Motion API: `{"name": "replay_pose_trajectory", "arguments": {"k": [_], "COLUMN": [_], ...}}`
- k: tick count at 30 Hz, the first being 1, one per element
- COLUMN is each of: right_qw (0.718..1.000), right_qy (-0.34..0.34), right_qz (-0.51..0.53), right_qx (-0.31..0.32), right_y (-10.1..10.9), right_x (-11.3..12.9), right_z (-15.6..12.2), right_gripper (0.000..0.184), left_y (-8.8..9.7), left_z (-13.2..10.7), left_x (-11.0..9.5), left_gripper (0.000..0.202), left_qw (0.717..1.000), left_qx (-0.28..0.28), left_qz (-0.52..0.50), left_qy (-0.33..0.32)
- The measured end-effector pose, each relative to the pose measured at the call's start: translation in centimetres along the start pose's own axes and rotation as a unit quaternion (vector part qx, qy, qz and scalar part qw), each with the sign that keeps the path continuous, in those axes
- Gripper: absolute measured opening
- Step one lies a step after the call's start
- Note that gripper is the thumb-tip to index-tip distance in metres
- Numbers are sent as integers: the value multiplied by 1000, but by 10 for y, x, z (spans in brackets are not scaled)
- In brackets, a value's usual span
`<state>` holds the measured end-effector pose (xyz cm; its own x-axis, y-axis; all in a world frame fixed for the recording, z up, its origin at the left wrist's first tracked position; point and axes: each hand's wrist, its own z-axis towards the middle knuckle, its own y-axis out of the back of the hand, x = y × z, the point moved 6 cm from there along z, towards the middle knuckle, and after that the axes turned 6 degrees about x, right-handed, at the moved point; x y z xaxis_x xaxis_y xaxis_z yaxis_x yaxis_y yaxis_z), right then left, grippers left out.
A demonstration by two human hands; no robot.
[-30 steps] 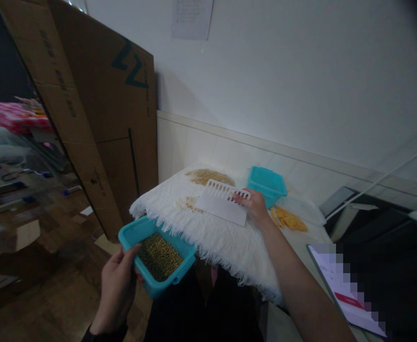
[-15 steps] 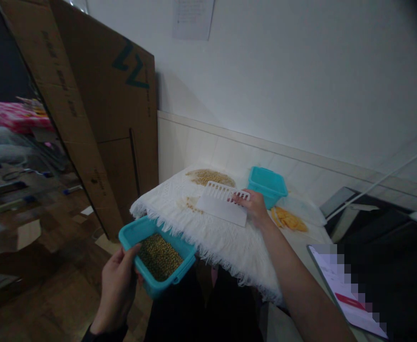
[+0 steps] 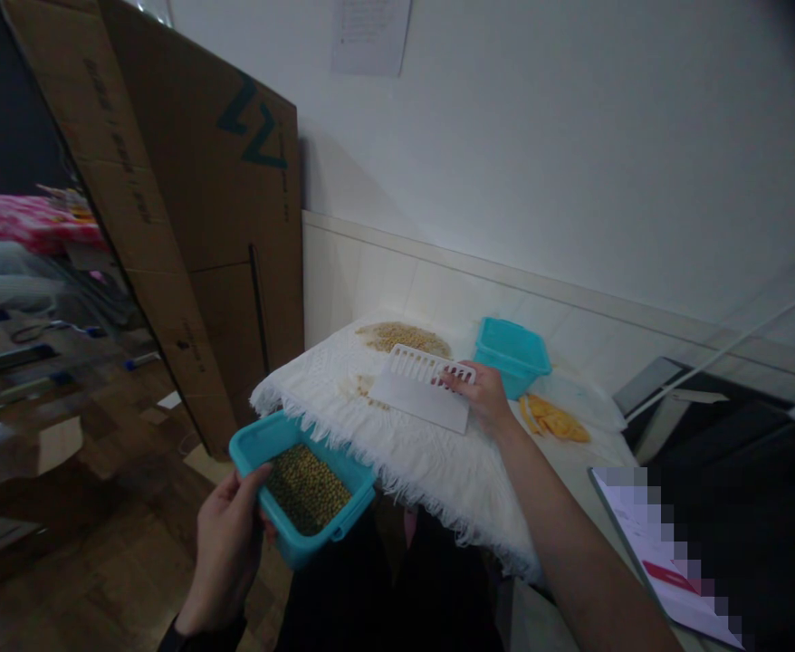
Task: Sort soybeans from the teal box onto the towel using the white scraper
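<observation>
My left hand [image 3: 230, 534] grips the near-left rim of a teal plastic tub [image 3: 289, 546], thumb over the edge. Soybeans [image 3: 311, 489] lie inside it, and the tub is held just below the table's front edge, under the cloth fringe. In my right hand [image 3: 480, 396] is a white plastic scraper [image 3: 421, 398] with a row of slots along its top, tilted on the white fringed cloth [image 3: 431, 466]. A few loose beans [image 3: 370, 394] lie at the scraper's left edge. Behind it spreads a larger pile of soybeans [image 3: 404, 339].
A second teal tub [image 3: 512, 349] stands at the back right, beside a crumpled yellow cloth [image 3: 553, 418] and a clear lid [image 3: 591, 400]. A clipboard with paper [image 3: 648, 543] lies at the right. A tall cardboard box [image 3: 234, 217] rises on the left.
The scraper has shifted very slightly left over the cloth, by the loose beans. The tub in my left hand stays at about the same place below the edge.
</observation>
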<state>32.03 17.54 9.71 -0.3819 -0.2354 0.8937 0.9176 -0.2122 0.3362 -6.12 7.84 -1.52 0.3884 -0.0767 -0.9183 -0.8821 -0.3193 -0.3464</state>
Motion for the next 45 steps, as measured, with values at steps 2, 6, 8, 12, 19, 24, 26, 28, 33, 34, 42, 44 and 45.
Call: {"name": "replay_pose_trajectory", "arguments": {"k": [2,6,8,12,19,24,26,28,33,34,42,44,45], "right_qw": [1000,1000,1000,1000,1000,1000,1000,999,995,994,988,988,989], "right_qy": [1,-4,-3,-2,-5,-8,-5,3,34,40,53,50,50], "right_qz": [-6,-3,1,11,18,2,-4,-19,-90,-99,-130,-124,-122], "right_qx": [-1,6,10,19,19,19,23,29,25,16,-70,-74,-74], "right_y": [0,-2,-3,-7,-10,-9,-9,-9,-6,-5,-5,-6,-7], "right_x": [-1,-2,-2,-2,0,8,12,17,37,41,51,49,49], "right_z": [0,1,0,-1,-3,-5,-6,-9,-35,-44,-92,-94,-94], "right_gripper": [48,50,50,48,46,47,47,47,41,39,33,34,34], "left_y": [0,1,1,2,2,-1,-1,-1,-7,-8,-14,-15,-15], "left_z": [1,2,2,1,1,0,-1,-2,-7,-8,-13,-13,-13], "left_x": [1,4,4,3,5,5,6,7,10,11,14,12,12], "left_gripper": [39,38,38,39,41,40,39,38,39,39,38,38,38], "left_qw": [1000,1000,1000,1000,1000,1000,1000,1000,1000,1000,1000,1000,1000], "left_qx": [0,-3,-6,-10,-5,4,2,1,6,5,15,17,19], "left_qz": [-6,-12,-8,-2,6,-3,2,9,7,6,13,16,17], "left_qy": [1,4,5,0,-9,-9,-11,-9,-6,-5,1,-1,-2]}}
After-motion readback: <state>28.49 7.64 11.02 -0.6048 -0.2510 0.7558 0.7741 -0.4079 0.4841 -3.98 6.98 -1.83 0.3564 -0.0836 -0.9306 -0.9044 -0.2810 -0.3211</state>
